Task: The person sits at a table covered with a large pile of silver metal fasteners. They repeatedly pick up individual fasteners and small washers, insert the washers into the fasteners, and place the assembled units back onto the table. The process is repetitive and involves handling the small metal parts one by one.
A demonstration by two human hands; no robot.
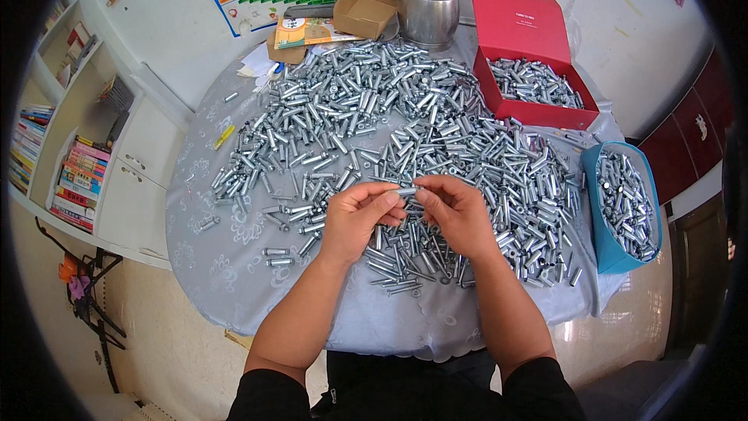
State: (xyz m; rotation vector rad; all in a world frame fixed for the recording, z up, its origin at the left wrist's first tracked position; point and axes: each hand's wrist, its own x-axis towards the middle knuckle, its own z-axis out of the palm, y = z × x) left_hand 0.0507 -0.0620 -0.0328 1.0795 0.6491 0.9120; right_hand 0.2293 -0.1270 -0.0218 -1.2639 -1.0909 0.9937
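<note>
Between my two hands, over the front part of the table, is one silvery metal expansion bolt (406,192), held level. My left hand (361,214) pinches its left end between thumb and fingers. The fingertips of my right hand (456,212) close on its right end. Loose expansion bolts and sleeves (358,93) lie in a wide heap beyond and around both hands. A few more bolts (278,256) rest apart from the heap, left of my left forearm.
An open red box (538,113) of metal parts stands at the back right. A blue bin (619,263), also filled, is at the right edge. Behind the heap are a metal canister (429,12) and a cardboard box (365,12). A yellow marker (224,137) lies left on the grey tablecloth (202,265).
</note>
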